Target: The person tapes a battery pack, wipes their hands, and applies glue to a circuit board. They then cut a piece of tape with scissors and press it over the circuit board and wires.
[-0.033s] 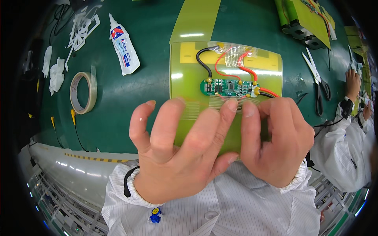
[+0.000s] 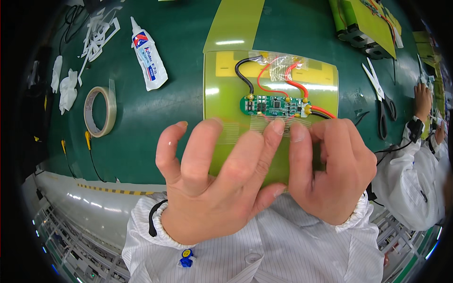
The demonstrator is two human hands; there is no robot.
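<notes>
A yellow-green wrapped block (image 2: 212, 106) lies in front of me with a small green circuit board (image 2: 271, 105) on top. Black and red wires (image 2: 297, 85) run from the board under clear tape (image 2: 281, 70) at the block's far side. More clear ribbed tape (image 2: 259, 124) crosses just below the board. My left hand (image 2: 222, 179) is open, fingers spread, one fingertip pressing on this tape. Beside it my right hand (image 2: 330, 165) is closed, fingers curled, one digit's tip touching the tape's right part. Whatever its curled fingers may hold is hidden.
On the green table (image 2: 179, 108) lie a white glue tube (image 2: 150, 59), a tape roll (image 2: 100, 112), white scraps (image 2: 99, 35) and black-handled scissors (image 2: 381, 96). Another yellow-green block (image 2: 368, 28) stands at the far right. A co-worker's hand (image 2: 423, 100) shows at the right edge.
</notes>
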